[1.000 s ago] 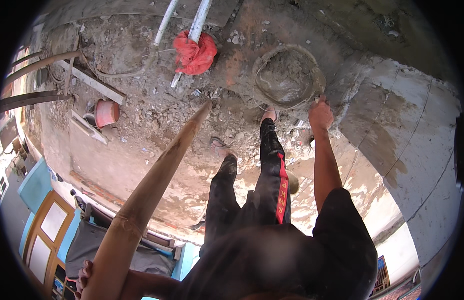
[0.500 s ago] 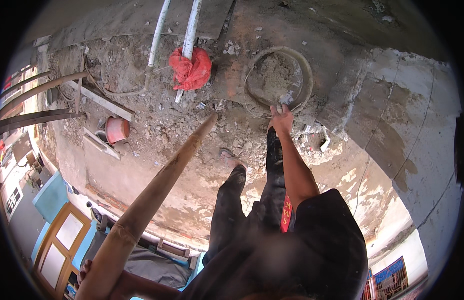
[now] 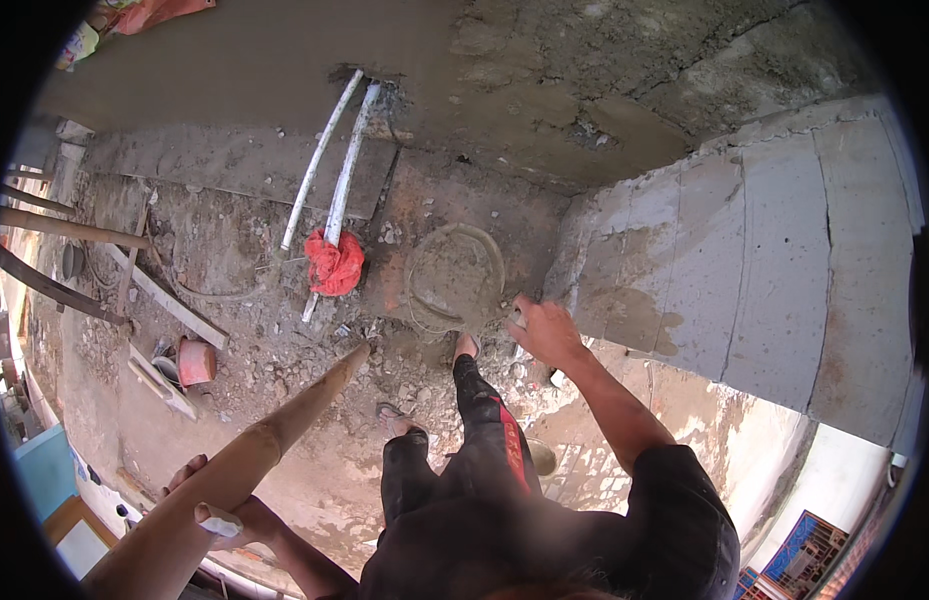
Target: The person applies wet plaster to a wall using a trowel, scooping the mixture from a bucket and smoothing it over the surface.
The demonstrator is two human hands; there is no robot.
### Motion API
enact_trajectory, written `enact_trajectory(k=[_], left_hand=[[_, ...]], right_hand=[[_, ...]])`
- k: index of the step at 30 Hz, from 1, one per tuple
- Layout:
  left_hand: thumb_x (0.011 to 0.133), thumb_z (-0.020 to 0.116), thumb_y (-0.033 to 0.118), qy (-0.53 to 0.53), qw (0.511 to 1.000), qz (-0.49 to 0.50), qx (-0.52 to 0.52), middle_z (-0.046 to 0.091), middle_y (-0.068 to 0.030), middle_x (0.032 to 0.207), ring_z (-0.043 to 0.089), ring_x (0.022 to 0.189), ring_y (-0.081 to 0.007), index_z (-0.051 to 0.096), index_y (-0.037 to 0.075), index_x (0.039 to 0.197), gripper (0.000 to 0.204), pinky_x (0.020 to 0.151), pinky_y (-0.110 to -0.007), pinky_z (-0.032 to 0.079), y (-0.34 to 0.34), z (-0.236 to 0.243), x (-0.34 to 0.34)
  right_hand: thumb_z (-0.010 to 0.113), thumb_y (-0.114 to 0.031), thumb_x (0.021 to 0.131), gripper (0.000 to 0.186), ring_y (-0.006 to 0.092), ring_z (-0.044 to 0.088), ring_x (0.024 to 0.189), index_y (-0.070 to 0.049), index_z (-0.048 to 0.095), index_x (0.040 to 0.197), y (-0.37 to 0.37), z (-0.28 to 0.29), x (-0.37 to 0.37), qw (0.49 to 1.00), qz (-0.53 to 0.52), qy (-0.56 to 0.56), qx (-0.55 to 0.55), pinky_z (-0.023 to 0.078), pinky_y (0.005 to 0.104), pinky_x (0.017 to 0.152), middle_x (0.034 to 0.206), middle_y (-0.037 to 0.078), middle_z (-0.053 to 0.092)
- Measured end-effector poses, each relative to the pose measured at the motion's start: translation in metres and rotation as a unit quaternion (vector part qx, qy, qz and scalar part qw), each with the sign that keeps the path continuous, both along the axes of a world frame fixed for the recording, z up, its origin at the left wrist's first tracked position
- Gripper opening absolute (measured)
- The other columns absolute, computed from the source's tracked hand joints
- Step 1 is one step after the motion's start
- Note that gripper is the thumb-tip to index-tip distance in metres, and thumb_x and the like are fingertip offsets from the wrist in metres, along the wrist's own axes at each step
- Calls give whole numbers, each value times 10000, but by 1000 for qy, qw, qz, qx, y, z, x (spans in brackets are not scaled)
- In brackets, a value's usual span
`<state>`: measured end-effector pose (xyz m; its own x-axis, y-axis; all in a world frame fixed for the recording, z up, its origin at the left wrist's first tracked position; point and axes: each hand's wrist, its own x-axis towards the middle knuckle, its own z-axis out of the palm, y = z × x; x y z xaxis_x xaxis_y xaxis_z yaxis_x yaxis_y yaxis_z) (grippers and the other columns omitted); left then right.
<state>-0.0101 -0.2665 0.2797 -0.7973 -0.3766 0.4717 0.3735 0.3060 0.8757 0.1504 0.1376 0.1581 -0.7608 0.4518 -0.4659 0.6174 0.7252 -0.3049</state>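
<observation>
A thick bamboo pole [image 3: 319, 393] slants across the lower left, its far end near the rubble. My left hand [image 3: 234, 522] is wrapped around its lower part, and something white covers the thumb. My right hand [image 3: 551, 335] hangs just right of a round grey basin [image 3: 499, 262], apart from its rim. Its fingers are half bent with thumb and forefinger apart; a small pale patch shows between them, and I see no clear object there. Wet-looking grey mix [image 3: 456, 280] lies within the basin.
Two white pipes [image 3: 324, 160] rise beyond, with a red plastic bag [image 3: 334, 264] around one. At left are a pink bucket [image 3: 196, 362], a plank [image 3: 174, 300] and curved poles [image 3: 69, 228]. A grey block wall [image 3: 754, 260] stands at right; rubble [image 3: 269, 370] covers the ground.
My right hand has come off the basin's rim and moved to its right. The view has shifted, showing more of the far wall. My left hand still grips the bamboo pole.
</observation>
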Motion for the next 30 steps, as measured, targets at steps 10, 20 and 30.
enact_trajectory(k=[10, 20, 30], left_hand=[[808, 728, 530, -5, 999, 30, 11, 585, -163, 1003, 617, 898, -300, 462, -42, 1214, 751, 847, -429, 517, -3, -3, 5], [876, 589, 553, -3, 998, -27, 53, 597, -153, 982, 615, 896, -307, 463, 12, 1216, 651, 876, -458, 499, -31, -22, 2], [841, 472, 576, 7, 997, 18, -74, 572, -187, 1013, 581, 932, -358, 462, 23, 1208, 664, 879, -523, 473, -23, 35, 10]], right_hand=[[678, -290, 864, 274, 142, 575, 611, -16, 672, 860, 211, 154, -88, 957, -76, -139, -242, 477, 304, 516, 731, 52, 617], [659, -325, 894, 353, 366, 626, 788, 5, 657, 1017, 179, 134, 16, 993, 11, -22, 115, 497, 447, 728, 802, 207, 658], [537, -147, 906, 248, 387, 668, 1032, -17, 698, 1043, 19, -301, -22, 977, -73, -197, 26, 554, 477, 842, 1106, 235, 677]])
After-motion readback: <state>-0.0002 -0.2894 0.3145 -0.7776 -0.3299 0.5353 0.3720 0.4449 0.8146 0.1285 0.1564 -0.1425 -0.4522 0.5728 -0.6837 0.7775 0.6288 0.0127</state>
